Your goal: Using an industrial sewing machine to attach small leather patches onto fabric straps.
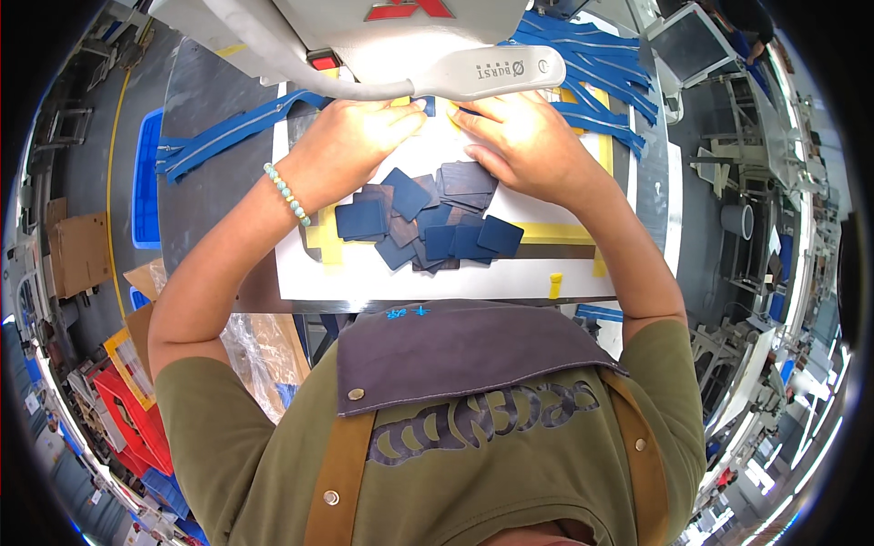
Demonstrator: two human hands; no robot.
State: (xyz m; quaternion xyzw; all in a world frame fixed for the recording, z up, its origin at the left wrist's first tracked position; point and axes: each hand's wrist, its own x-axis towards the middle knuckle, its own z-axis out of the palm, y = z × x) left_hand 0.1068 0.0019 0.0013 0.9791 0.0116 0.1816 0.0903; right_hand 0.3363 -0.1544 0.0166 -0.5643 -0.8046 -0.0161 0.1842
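Under the machine head, my left hand (360, 141) reaches in with its fingers pressed together, the tips at the edge of a small dark blue square piece (430, 106). My right hand (533, 146) lies opposite, fingers stretched toward the same spot and thumb apart from them. Lamp and glare partly cover its fingertips. Nearer me, between my forearms, a loose pile of dark blue square pieces (410, 196) overlaps, some showing a brownish side. One blue zipper strip (241, 127) runs from the left up to my left hand. More blue zippers (601, 68) fan out beyond my right hand.
A white lamp (492, 73) on a thick flexible neck hangs just above my hands, before the pale machine head (391, 36). Yellow tape (546, 234) marks the white work board (410, 287). On the left stand a blue bin (146, 182), cardboard boxes (84, 250) and a red crate (132, 419).
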